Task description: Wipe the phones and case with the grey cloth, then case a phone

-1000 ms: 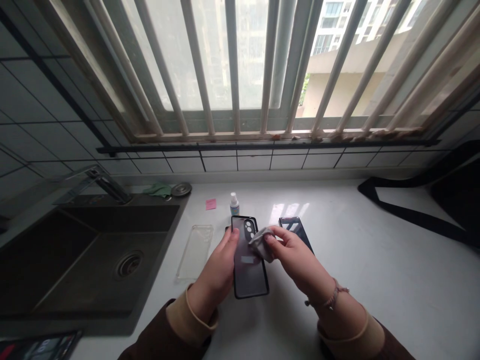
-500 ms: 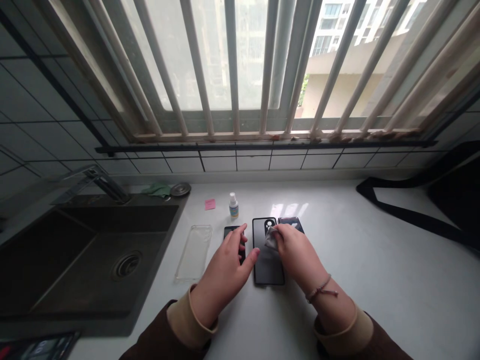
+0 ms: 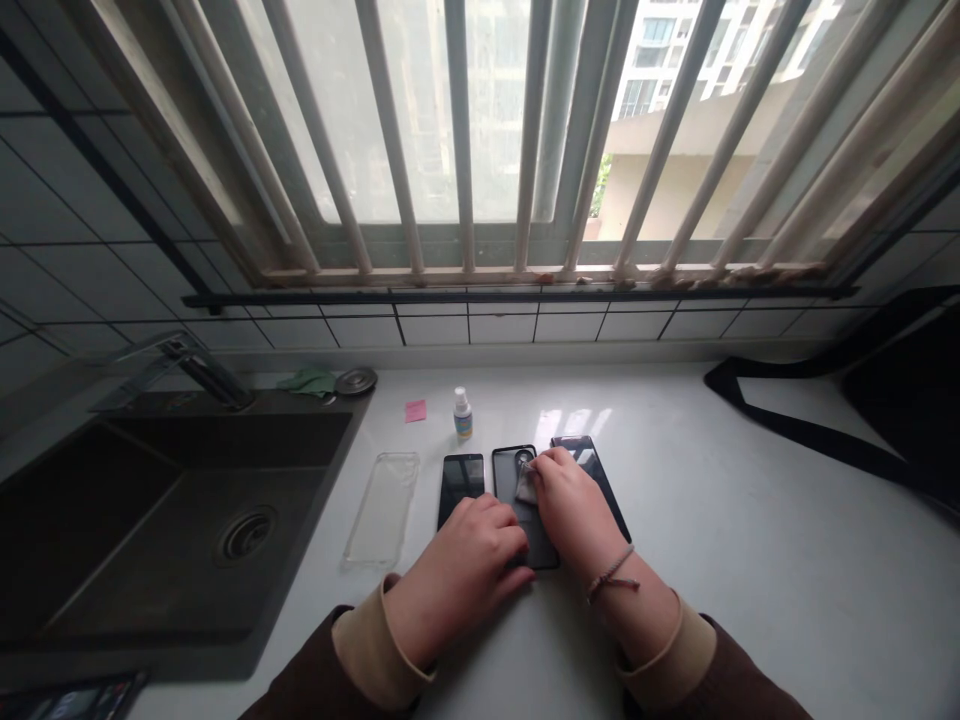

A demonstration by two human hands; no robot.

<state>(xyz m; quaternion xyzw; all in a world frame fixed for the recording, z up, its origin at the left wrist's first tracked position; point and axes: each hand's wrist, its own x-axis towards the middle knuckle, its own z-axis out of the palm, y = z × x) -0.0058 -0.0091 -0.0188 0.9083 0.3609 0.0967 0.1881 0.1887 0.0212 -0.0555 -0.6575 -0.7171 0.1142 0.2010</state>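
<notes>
A black phone case (image 3: 544, 550) with a round camera ring lies on the counter between my hands. My left hand (image 3: 472, 550) grips its lower left side, fingers bent over the edge and thumb at the bottom corner. In my right hand (image 3: 566, 495) a small grey cloth (image 3: 526, 487) is pinched and pressed on the case just below the camera ring. Left of the case lies a dark phone (image 3: 461, 478), partly covered by my left hand. Another dark phone (image 3: 596, 465) sits to the right, partly behind my right hand.
A clear phone case (image 3: 382, 508) lies at the left, near the sink (image 3: 300, 560). Behind stand a small spray bottle (image 3: 463, 415) and a pink paper note (image 3: 415, 411). A black strap (image 3: 810, 425) trails over the counter at the right; window bars rise beyond.
My left hand has come down from above the left phone onto the black case's lower left side. The case has tilted slightly. My right hand with the cloth has shifted a little left.
</notes>
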